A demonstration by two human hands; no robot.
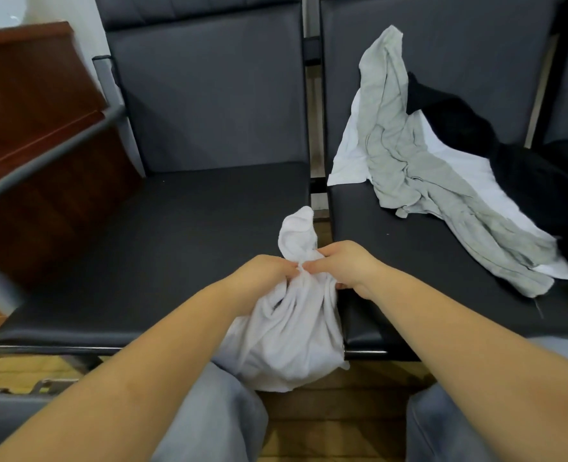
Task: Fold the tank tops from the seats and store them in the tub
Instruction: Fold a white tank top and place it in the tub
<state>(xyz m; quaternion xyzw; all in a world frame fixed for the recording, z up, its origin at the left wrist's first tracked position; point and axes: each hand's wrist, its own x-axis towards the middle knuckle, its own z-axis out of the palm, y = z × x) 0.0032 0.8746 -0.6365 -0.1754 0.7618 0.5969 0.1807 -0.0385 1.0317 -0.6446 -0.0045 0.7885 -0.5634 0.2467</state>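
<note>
A bunched white tank top point(286, 331) hangs over the front edge of the left seat point(162, 235), with one end sticking up above my hands. My left hand point(269, 273) grips the cloth from the left. My right hand point(339, 265) grips it from the right, fingertips close to those of the left. On the right seat point(409, 248) lies a pile: a grey tank top point(406, 155) on top, a white one point(349, 151) beneath it, and a black one point(496, 155) at the far right. No tub is in view.
Dark padded seats with backrests stand side by side with a narrow gap point(319, 191) between them. A grey metal armrest point(52, 155) curves at the left, beside a brown wooden cabinet point(32, 105). My knees in grey trousers point(209, 415) are below, over a wooden floor point(336, 425).
</note>
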